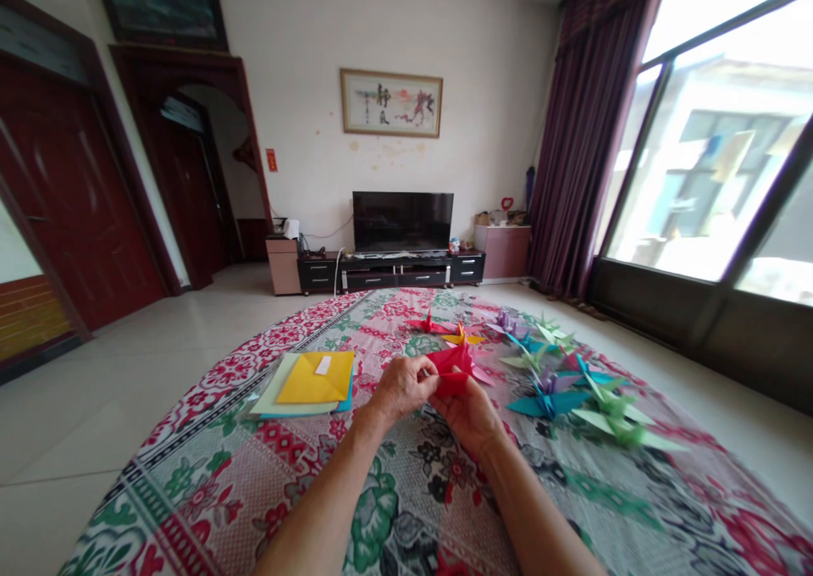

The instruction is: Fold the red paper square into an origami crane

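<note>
Between my two hands is a piece of red folded paper (453, 383), partly covered by the fingers. My left hand (406, 386) pinches its left side, thumb against the fingers. From below and the right, my right hand (471, 413) grips the same paper with closed fingers. Just behind it, a pinkish-red paper crane (468, 361) stands on the table, overlapped in view by the held paper. Farther back are a yellow-orange paper crane (462, 336) and a red paper crane (428, 324).
Several paper cranes, including a blue one (547, 402) and a light green one (619, 419), cluster on the right. A stack of coloured paper (305, 385) lies left on the flowered tablecloth (254, 474). Beyond the table stands a television (403, 222).
</note>
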Tool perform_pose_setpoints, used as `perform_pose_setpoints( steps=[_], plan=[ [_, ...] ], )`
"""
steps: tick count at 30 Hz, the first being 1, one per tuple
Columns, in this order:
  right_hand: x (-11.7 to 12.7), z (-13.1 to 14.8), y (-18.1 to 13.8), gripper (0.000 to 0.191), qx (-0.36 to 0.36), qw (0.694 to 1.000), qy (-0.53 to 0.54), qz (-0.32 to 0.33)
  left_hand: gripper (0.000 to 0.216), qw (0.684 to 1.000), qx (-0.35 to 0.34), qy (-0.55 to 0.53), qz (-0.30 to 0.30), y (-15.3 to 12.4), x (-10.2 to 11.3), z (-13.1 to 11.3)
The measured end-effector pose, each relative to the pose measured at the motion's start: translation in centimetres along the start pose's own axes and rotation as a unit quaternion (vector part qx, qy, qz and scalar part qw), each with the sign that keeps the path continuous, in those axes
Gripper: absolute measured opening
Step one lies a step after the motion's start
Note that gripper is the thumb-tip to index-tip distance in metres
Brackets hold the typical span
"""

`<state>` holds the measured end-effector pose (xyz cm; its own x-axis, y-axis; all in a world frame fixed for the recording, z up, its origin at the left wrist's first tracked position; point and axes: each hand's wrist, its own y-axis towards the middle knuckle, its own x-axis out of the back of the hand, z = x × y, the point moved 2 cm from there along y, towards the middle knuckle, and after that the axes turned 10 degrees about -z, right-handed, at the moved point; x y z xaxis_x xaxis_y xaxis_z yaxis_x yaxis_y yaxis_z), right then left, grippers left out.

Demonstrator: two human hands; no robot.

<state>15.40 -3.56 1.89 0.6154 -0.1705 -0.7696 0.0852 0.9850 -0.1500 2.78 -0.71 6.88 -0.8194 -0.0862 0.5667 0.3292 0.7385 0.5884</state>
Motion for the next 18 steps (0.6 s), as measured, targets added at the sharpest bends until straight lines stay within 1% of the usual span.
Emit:
perform_pose_setpoints(
  steps=[5, 7, 9, 11, 14, 16, 18],
  plan=[
    [-0.6, 0.2, -0.6, 0.028, 0.001, 1.0, 0.003, 0.028, 0.019, 0.998, 0.045, 0.016, -0.041, 0.1, 0.0, 0.3],
    [-0.9, 0.2, -0.8, 0.031, 0.006, 0.999, -0.001, 0.036, 0.02, 0.997, 0.054, 0.025, -0.051, 0.2, -0.1, 0.4],
    [-1.0, 0.1, -0.9, 0.029, 0.014, 0.999, -0.021, 0.039, 0.02, 0.996, 0.061, 0.036, -0.057, 0.2, -0.2, 0.4],
    [-1.0, -0.1, -0.8, 0.024, 0.033, 0.998, -0.05, 0.028, 0.019, 0.995, 0.068, 0.044, -0.062, 0.2, -0.3, 0.4],
    [-0.6, -0.2, -0.5, 0.024, 0.061, 0.995, -0.079, -0.018, 0.017, 0.993, 0.082, 0.05, -0.075, 0.2, -0.3, 0.6],
    [-0.3, -0.2, -0.3, 0.023, 0.059, 0.994, -0.082, -0.045, 0.019, 0.99, 0.098, 0.041, -0.095, 0.2, 0.0, 0.9],
    [-0.2, -0.2, -0.2, 0.02, 0.048, 0.994, -0.08, -0.058, 0.022, 0.985, 0.115, 0.013, -0.126, 0.4, 0.4, 1.2]
  ],
)
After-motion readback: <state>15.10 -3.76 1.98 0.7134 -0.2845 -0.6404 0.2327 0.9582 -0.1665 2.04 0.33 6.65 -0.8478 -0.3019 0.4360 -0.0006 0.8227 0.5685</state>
